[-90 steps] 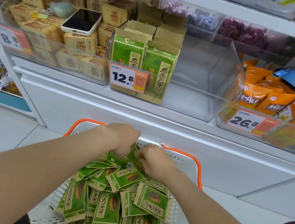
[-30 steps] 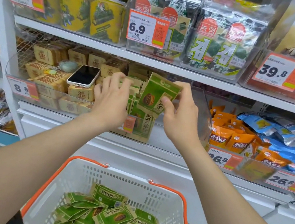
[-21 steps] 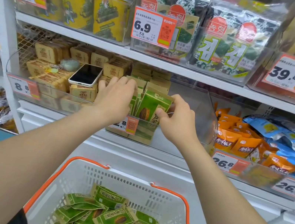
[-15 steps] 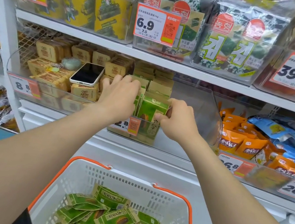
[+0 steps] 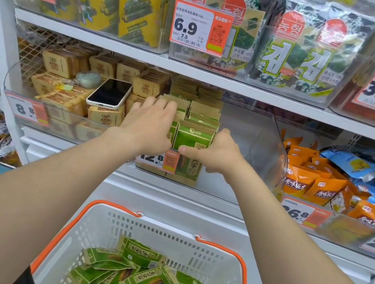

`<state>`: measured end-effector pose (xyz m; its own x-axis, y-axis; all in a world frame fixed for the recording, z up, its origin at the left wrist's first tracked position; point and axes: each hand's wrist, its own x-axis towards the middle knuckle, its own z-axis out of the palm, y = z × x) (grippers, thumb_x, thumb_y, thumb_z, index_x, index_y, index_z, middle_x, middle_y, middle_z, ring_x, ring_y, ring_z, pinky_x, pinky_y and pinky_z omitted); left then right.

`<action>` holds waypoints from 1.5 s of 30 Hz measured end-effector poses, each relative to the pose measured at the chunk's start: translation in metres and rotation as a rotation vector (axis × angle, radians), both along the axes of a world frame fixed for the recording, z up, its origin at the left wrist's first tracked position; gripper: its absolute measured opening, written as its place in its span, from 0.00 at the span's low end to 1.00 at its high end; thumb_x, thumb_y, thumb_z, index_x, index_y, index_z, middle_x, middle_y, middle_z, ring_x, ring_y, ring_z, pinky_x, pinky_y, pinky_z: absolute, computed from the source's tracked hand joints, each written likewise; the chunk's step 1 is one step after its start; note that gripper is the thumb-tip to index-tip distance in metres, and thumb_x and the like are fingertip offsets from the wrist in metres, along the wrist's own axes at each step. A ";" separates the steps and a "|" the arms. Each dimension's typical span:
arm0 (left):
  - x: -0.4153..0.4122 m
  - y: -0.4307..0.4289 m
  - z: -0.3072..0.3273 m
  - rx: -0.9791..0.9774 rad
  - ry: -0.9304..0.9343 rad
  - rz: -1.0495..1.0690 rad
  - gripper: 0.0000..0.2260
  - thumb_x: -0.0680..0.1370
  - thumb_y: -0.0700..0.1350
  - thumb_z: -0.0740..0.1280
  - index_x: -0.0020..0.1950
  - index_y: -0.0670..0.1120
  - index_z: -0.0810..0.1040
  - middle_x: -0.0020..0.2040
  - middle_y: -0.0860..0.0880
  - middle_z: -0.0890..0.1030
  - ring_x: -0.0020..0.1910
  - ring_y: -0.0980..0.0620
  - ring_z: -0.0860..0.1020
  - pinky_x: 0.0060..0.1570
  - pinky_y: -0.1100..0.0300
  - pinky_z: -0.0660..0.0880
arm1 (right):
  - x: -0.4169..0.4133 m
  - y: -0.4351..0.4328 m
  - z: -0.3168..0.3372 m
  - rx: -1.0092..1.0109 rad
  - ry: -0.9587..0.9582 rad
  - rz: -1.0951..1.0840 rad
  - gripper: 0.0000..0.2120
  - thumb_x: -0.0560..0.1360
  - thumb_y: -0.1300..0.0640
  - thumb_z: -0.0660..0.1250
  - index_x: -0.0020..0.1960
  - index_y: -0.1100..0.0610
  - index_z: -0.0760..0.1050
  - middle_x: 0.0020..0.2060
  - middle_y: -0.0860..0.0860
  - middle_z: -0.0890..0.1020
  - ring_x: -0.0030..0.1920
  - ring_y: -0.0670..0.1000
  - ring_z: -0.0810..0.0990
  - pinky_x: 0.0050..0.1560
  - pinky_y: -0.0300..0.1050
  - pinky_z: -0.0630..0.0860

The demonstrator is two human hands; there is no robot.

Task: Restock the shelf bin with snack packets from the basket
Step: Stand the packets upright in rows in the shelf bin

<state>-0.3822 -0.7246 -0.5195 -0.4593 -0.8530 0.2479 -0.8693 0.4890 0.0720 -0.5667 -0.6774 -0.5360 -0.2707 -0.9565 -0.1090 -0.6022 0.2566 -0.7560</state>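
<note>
A clear shelf bin [image 5: 278, 142] holds two rows of upright green snack packets. My left hand [image 5: 149, 125] lies flat with straight fingers against the tops of the left row. My right hand [image 5: 217, 153] pinches the front green packet [image 5: 193, 136] of the right row, thumb on its face and fingers curled at its right edge. That packet stands upright inside the bin, just behind the front wall. Below, a white basket [image 5: 166, 235] with an orange rim holds several more green packets [image 5: 148, 282] lying loose.
A phone [image 5: 110, 93] lies on tan boxes in the bin to the left. Orange packets [image 5: 310, 184] fill the bin on the right. A shelf of seaweed packs [image 5: 296, 51] hangs close above. The right half of the clear bin holds nothing.
Both hands rose from the basket to the shelf. My right hand lowered the tilted green packet upright into the front of the right row while my left hand stayed on the left row.
</note>
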 end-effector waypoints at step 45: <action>0.004 -0.024 0.011 -0.009 -0.122 -0.060 0.46 0.68 0.57 0.69 0.83 0.48 0.55 0.81 0.44 0.61 0.80 0.40 0.60 0.78 0.29 0.51 | -0.008 -0.011 0.011 0.190 -0.161 0.112 0.36 0.69 0.47 0.82 0.71 0.47 0.69 0.60 0.44 0.77 0.52 0.46 0.77 0.43 0.41 0.71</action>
